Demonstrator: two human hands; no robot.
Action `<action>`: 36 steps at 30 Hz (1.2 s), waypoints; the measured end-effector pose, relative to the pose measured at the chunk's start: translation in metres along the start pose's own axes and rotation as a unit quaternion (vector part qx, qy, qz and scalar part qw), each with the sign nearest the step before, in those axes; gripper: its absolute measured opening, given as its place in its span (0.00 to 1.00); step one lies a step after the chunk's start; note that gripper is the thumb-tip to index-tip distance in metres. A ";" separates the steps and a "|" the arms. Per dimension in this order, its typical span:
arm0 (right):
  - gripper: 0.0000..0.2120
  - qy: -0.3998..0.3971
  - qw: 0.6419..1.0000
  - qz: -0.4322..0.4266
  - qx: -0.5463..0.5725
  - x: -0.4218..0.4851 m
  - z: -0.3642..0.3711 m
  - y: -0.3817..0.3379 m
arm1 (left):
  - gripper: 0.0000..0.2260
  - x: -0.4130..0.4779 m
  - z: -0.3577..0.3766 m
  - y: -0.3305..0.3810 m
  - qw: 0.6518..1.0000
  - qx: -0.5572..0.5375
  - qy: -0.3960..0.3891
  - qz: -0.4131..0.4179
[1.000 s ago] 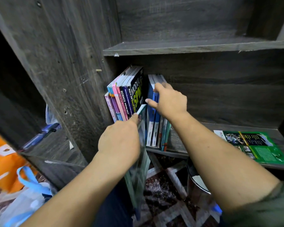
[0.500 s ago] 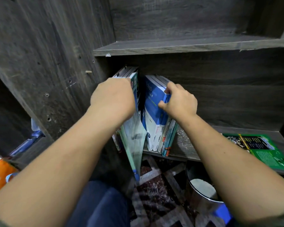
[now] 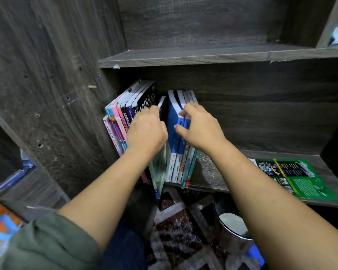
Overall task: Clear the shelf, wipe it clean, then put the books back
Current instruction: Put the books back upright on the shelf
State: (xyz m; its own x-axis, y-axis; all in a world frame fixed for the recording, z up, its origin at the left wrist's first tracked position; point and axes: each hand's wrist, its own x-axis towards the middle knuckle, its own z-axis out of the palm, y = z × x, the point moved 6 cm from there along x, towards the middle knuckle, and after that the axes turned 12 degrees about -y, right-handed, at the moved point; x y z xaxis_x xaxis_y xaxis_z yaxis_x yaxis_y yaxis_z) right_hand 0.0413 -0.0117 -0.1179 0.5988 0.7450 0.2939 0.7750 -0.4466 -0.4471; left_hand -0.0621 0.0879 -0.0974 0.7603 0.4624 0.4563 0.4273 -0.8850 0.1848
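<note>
Grey wood-grain laminate made up the shelf [image 3: 209,172], the board that carried everything. At the shelf's left end a pack of pink-and-black paperback workbooks [image 3: 121,117] leaned against the side wall. Just beside them along the shelf stood a smaller pack of blue-and-white softcover books [image 3: 173,145], tilted the other way so that a wedge-shaped gap opened between the two packs. A green glossy magazine [image 3: 293,178] lay flat at the shelf's right end, probably waiting its turn. In the gap sat a thin glossy teal book [image 3: 158,172], its lower corner hanging past the shelf's front edge, not yet fully home. The left hand [image 3: 146,131] gripped that thin book near its top to steer it in. The right hand [image 3: 199,127] curled its fingers over the blue-and-white softcover books, thumb on a spine, apparently pulling them aside to hold the gap wide.
</note>
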 end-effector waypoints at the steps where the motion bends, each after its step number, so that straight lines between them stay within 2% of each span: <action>1: 0.18 -0.014 0.999 -0.019 0.035 -0.003 0.002 0.003 | 0.17 -0.005 -0.003 0.000 0.996 -0.053 0.054 0.046; 3: 0.30 -0.045 0.983 -0.074 0.164 -0.015 0.008 0.004 | 0.18 -0.021 -0.001 -0.005 0.977 -0.101 0.143 0.118; 5: 0.45 -0.077 0.941 -0.086 0.319 -0.026 0.028 0.013 | 0.20 -0.035 0.013 -0.017 0.971 -0.079 0.181 0.134; 7: 0.51 -0.143 0.929 -0.049 0.338 -0.031 0.054 0.021 | 0.23 -0.041 0.029 -0.032 0.972 -0.042 0.199 0.115; 10: 0.47 -0.200 0.951 -0.010 0.235 -0.033 0.078 0.034 | 0.23 -0.031 0.040 -0.043 0.973 -0.017 0.213 0.083; 13: 0.42 -0.230 0.947 0.025 0.221 -0.031 0.090 0.047 | 0.23 -0.015 0.050 -0.047 0.974 0.013 0.217 0.054; 17: 0.41 -0.281 0.950 0.057 0.127 -0.032 0.108 0.062 | 0.26 -0.008 0.065 -0.054 0.966 0.086 0.242 0.043; 23: 0.45 -0.353 0.927 0.106 0.066 -0.036 0.135 0.070 | 0.29 -0.011 0.065 -0.048 0.968 0.015 0.244 0.061; 26: 0.45 -0.382 0.914 0.125 0.046 -0.042 0.143 0.072 | 0.25 -0.017 0.052 -0.028 0.966 0.007 0.241 0.090; 28: 0.42 -0.388 0.911 0.134 0.033 -0.042 0.141 0.074 | 0.19 -0.019 0.035 -0.012 0.967 0.027 0.235 0.091; 30: 0.41 -0.387 0.910 0.145 0.021 -0.040 0.137 0.079 | 0.13 -0.019 0.020 -0.001 0.967 0.070 0.239 0.058; 31: 0.40 -0.385 0.910 0.152 0.023 -0.040 0.135 0.082 | 0.13 -0.017 0.017 0.001 0.971 0.087 0.219 0.028; 33: 0.40 -0.377 0.911 0.166 0.027 -0.040 0.131 0.088 | 0.12 -0.012 0.018 -0.002 0.987 0.045 0.152 -0.023; 36: 0.35 -0.372 0.912 0.170 0.021 -0.040 0.124 0.094 | 0.08 -0.008 0.017 0.001 0.990 -0.022 0.132 -0.032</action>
State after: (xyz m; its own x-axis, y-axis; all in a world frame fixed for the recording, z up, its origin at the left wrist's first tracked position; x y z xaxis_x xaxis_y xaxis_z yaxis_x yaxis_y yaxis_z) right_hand 0.0652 -0.0220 -0.2769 0.4882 0.7037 -0.5163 0.5518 -0.7072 -0.4421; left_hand -0.0591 0.0838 -0.1157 0.5749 0.4920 0.6538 0.4434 -0.8589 0.2563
